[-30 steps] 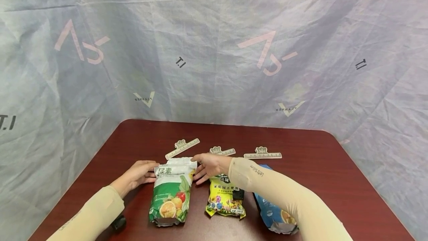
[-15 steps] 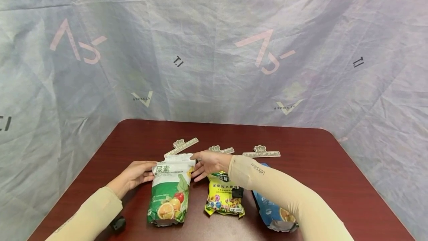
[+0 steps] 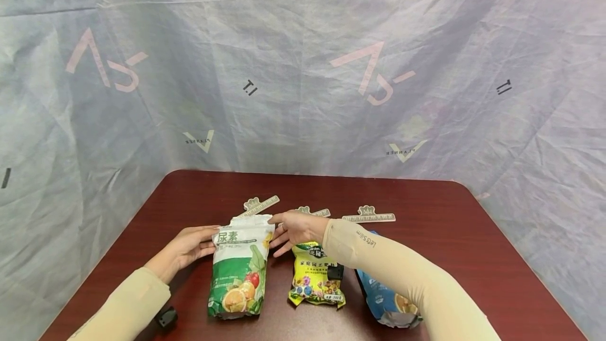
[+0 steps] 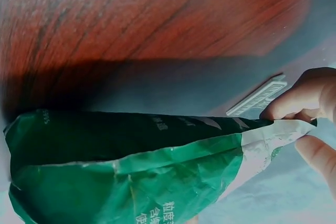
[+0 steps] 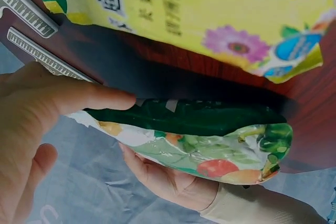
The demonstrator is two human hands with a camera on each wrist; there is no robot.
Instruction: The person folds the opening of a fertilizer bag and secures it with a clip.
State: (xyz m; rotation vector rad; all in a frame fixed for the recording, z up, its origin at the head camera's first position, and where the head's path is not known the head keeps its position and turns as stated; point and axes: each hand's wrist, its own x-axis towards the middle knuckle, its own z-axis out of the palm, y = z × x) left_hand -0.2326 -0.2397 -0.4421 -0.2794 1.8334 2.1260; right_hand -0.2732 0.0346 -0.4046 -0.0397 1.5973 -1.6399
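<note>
A white and green fertilizer bag (image 3: pixel 236 278), printed with fruit and vegetables, stands tilted at the left of the table. My left hand (image 3: pixel 187 246) pinches its white upper left edge; the left wrist view shows the thumb (image 4: pixel 317 153) on one face and curled fingers on the other. At the opposite upper corner is my right hand (image 3: pixel 300 227), its fingers spread and fairly straight. One finger (image 5: pixel 105 95) lies along the bag's edge in the right wrist view. Under the right wrist lies a yellow fertilizer bag (image 3: pixel 312 283), its top partly covered.
A blue bag (image 3: pixel 388 301) lies to the right, partly hidden by the right forearm. Three pale clips with piano-key bars, the left clip (image 3: pixel 258 205), middle clip (image 3: pixel 317 212) and right clip (image 3: pixel 369 216), lie behind the bags. A printed grey cloth (image 3: pixel 303 93) hangs behind the table.
The top of the white and green bag has risen slightly and covers more of the left clip. Both hands have moved along with it; the head view has shifted a little.
</note>
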